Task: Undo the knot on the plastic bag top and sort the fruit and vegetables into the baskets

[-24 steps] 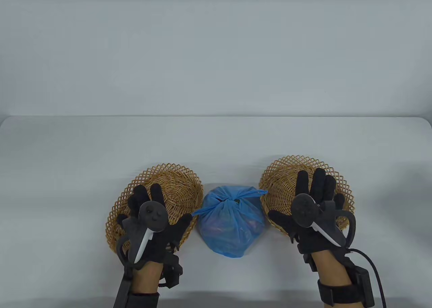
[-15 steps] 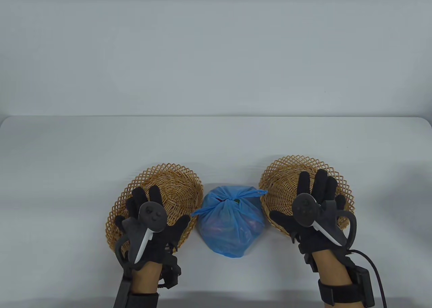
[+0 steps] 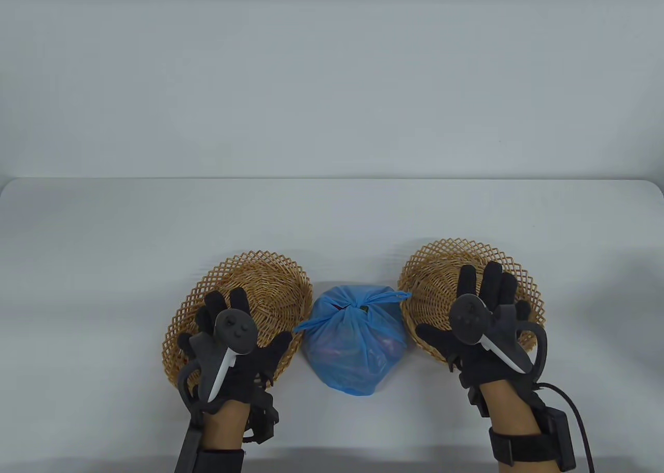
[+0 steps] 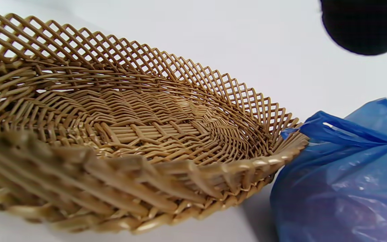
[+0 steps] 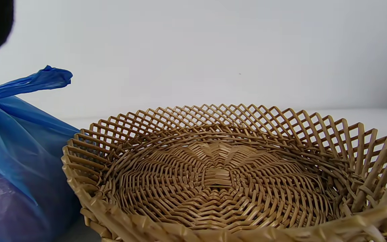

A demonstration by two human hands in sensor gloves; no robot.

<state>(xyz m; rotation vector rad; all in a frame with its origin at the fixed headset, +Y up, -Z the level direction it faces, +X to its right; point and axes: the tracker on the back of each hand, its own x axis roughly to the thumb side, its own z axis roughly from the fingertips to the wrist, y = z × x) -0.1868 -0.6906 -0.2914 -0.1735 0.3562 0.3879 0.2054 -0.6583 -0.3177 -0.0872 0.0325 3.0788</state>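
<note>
A blue plastic bag sits knotted between two wicker baskets, its knot on top and dim reddish shapes inside. My left hand hovers over the left basket, fingers spread, holding nothing. My right hand hovers over the right basket, fingers straight and spread, also empty. The left wrist view shows the left basket empty, with the bag touching its rim. In the right wrist view the right basket is empty and the bag lies beside it.
The white table stretches behind the baskets up to a pale wall. A black cable runs from my right wrist toward the bottom edge.
My left hand has drifted slightly down and toward me. The right hand, the bag and the baskets stay as they were.
</note>
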